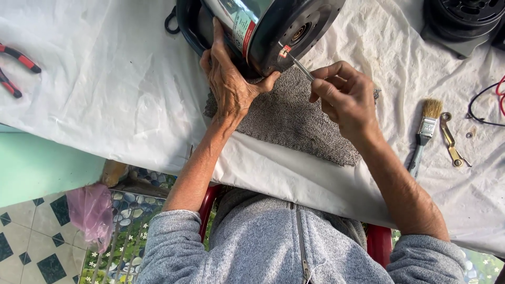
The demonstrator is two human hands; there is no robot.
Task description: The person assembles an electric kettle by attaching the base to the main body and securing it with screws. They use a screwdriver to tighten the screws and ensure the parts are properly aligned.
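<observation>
Here, in the head view, a round black appliance body (pixel 273 31) with a shiny metal band lies tipped on its side at the top edge of a grey towel (pixel 294 121), its black underside turned toward the person. The left hand (pixel 229 79) is clasped against that body — fingers stretched up its side, thumb hooked under the lower rim. Just right of the appliance body, the right hand (pixel 344 97) is pinched shut on a thin metal screwdriver (pixel 300 66), whose tip meets the black underside near a small red-and-white sticker.

The towel under the appliance body rests on a white cloth (pixel 105 84) that covers the table. Well to the right of the appliance body, a paintbrush (pixel 425 134) with a pale handle lies on the cloth, and just beyond it a brass-coloured metal piece (pixel 452 142). Up and to the right of the appliance body sits a second black round part (pixel 463 21), with thin black and red wires (pixel 486 105) below it. Far to the left of the appliance body, red-handled pliers (pixel 16 68) lie at the cloth's edge — partly out of frame. Below, the person's grey zip-up top (pixel 294 247) fills the lower frame.
</observation>
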